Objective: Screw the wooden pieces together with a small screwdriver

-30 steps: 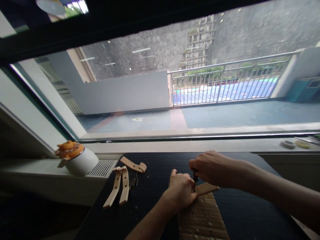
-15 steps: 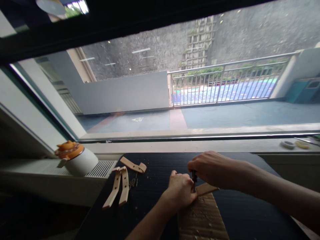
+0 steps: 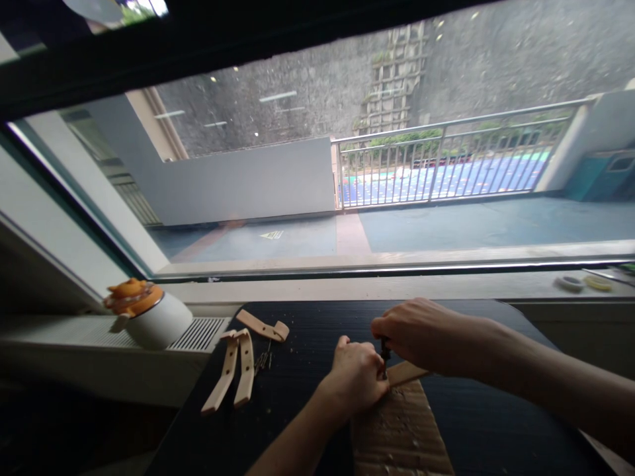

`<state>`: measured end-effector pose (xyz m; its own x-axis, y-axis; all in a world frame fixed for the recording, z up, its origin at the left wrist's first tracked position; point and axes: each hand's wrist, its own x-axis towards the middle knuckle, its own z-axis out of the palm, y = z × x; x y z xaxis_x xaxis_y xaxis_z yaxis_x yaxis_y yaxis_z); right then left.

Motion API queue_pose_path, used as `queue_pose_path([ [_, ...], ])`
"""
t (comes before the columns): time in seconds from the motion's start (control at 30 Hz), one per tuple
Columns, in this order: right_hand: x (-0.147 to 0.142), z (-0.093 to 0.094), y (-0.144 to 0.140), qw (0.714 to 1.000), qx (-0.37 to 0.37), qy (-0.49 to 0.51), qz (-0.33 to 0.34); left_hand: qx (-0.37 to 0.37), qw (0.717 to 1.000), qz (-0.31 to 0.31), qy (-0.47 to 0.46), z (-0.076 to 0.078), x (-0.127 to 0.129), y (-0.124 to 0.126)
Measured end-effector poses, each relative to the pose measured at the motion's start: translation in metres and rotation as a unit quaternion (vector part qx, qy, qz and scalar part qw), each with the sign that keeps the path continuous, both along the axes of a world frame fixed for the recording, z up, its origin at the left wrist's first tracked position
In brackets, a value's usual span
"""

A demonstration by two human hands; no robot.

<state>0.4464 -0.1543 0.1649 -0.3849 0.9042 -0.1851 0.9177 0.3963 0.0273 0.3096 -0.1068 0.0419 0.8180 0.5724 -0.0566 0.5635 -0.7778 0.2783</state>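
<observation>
My right hand [image 3: 414,334] is closed around the top of a small dark upright tool [image 3: 385,350], most of it hidden by the fingers. The tool's lower end meets a pale wooden piece [image 3: 407,374] that lies across a strip of corrugated cardboard [image 3: 401,430]. Beside the tool, my left hand [image 3: 357,373] is closed on the near end of that wooden piece and holds it down. Its fingers hide that end and the tool's tip. On the left of the table lie curved wooden pieces with holes [image 3: 244,367], one of them a hooked piece [image 3: 262,327].
Thin metal bits [image 3: 264,360] lie near the curved pieces on the black table [image 3: 297,410]. A white pot with an orange animal-shaped lid [image 3: 159,320] stands left on the ledge. Tape rolls [image 3: 570,283] rest on the windowsill [image 3: 297,291]; a large window rises behind.
The whole view has shifted slightly. Both hands keep nearly the same grip and place, with the tool still upright on the wooden piece.
</observation>
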Motion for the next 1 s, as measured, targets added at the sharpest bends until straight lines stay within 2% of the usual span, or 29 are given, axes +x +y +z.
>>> queue_pose_path([
  [0.17,0.0003,-0.0012,0.0006,1.000,0.003,-0.007,-0.012,-0.004,1.000,0.000,0.003,0.0027,-0.0004,-0.0002],
  [0.47,-0.0001,-0.0004,-0.0025,0.999,0.031,0.011,-0.008,-0.013,1.000,0.004,-0.014,-0.0041,-0.0005,0.0006],
  [0.77,-0.0016,0.0050,-0.0024,1.000,0.006,-0.004,-0.007,0.000,1.000,0.001,0.005,0.0007,0.0008,0.0003],
  [1.0,-0.0020,0.0043,-0.0025,1.000,0.020,-0.002,-0.018,-0.003,1.000,0.000,0.000,0.0007,-0.0004,-0.0002],
])
